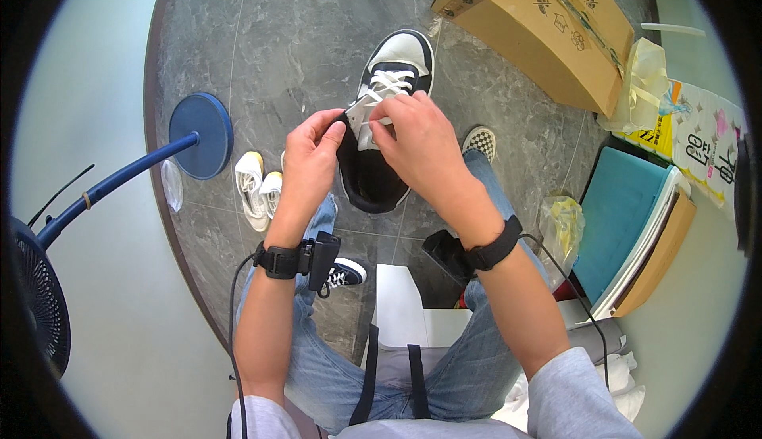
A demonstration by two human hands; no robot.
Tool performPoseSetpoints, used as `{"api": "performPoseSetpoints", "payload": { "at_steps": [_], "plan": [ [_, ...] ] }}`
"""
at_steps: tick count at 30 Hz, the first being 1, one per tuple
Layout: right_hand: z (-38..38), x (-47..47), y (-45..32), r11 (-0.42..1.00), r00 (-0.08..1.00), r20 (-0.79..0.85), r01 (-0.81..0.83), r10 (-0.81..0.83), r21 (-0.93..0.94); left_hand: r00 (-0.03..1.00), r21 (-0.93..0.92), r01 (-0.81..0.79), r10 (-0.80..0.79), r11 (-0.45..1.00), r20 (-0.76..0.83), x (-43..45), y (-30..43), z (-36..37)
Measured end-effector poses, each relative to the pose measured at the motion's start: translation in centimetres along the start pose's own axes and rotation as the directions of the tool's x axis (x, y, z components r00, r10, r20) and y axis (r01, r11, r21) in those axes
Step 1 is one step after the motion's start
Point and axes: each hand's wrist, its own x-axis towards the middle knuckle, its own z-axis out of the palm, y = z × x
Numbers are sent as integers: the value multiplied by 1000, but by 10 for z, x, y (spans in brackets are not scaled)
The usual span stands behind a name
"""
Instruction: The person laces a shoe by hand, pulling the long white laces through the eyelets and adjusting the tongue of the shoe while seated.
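Observation:
A black and white sneaker [402,44] is held up in front of me, its toe pointing away and its dark opening towards me. My left hand [314,148] pinches the padded collar and eyelet edge on the shoe's left side. Over the tongue, my right hand [419,141] has its thumb and fingertips closed on the white shoelace [390,83]; the fingers partly hide the upper eyelets. Towards the toe the lace crosses the shoe in several rows. Black straps with small devices sit on both wrists.
Below lies a grey tiled floor [286,40]. White shoes [253,186] stand left, near a blue fan base [201,135]. A cardboard box [536,34] is at the upper right, with a teal folder [622,219] and plastic bag [561,233] nearer. My feet wear different shoes.

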Motion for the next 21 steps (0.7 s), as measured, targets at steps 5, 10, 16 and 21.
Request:
{"api": "performPoseSetpoints", "payload": {
  "at_steps": [5, 10, 16, 21],
  "plan": [
    [4, 3, -4, 1000, 995, -100, 22, -21, 6, 999, 14, -9, 9, 1000, -32, 1, -3, -1],
    [7, 2, -4, 1000, 997, -80, 8, -7, 13, 999, 14, 4, -3, 1000, -44, -1, -1, 0],
    [10, 2, -4, 999, 989, -144, 23, -17, 39, 1000, -31, 1, -2, 1000, -27, -4, 5, 6],
    [9, 3, -12, 999, 985, -169, 19, -26, -48, 999, -38, -24, 23, 999, -41, -6, 6, 7]
  ]
}}
